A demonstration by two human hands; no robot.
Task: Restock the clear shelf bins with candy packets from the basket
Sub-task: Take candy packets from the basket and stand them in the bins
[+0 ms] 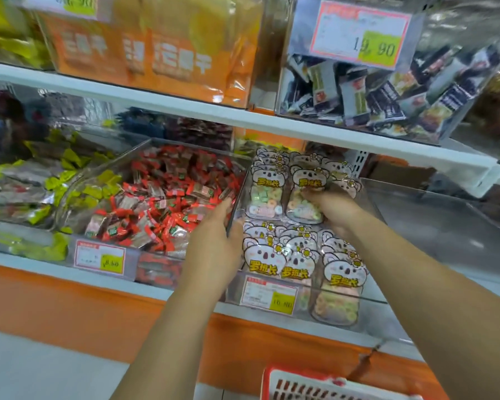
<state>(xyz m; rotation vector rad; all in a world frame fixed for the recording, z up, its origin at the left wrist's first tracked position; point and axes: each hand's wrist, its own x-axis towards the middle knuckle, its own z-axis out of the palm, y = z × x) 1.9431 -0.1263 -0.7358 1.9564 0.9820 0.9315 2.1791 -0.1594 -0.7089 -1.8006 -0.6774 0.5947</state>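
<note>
Lowest in view, the red basket (300,385) pokes in at the bottom edge. Above it, the left hand (214,243) clamps the left wall of the clear bin (370,203), thumb inside and fingers outside. The right hand (335,212) reaches deeper, its fingers curled on a koala candy packet (305,197) standing in the back row, behind the front row of koala packets (274,255). Left of this bin lie red-wrapped candies (168,197). On the shelf above sit orange bags (156,53).

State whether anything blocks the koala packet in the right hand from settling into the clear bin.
Nothing visible does: the right hand holds the koala packet already inside the clear bin; the left hand grips the bin's wall.
</note>
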